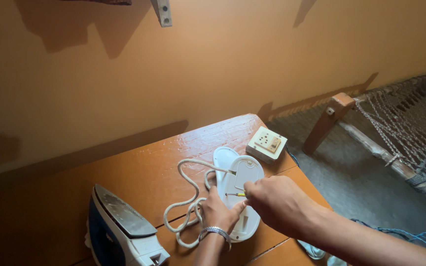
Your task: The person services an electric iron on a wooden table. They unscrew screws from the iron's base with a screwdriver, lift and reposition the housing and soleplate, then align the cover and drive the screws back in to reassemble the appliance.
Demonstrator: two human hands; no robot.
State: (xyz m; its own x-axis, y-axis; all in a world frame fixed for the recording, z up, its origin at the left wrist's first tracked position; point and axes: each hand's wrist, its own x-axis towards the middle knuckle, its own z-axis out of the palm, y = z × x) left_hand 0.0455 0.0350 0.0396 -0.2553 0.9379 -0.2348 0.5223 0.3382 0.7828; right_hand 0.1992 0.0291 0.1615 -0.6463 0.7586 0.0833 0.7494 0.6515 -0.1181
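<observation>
A white oval appliance base (pixel 245 177) lies flat on the wooden table (pixel 139 167), with a white braided cord (pixel 189 197) looping off its left side. My left hand (pixel 218 213), with a metal watch at the wrist, rests on the base's lower left and steadies it. My right hand (pixel 274 202) reaches in from the right and grips a small screwdriver (pixel 236 194) with a yellow handle, its tip against the base.
A blue and white clothes iron (pixel 119 226) stands on its heel at the table's front left. A beige socket box (pixel 267 144) sits at the table's far right corner. A woven rope cot (pixel 400 133) stands on the floor to the right; blue wire (pixel 410 235) lies below it.
</observation>
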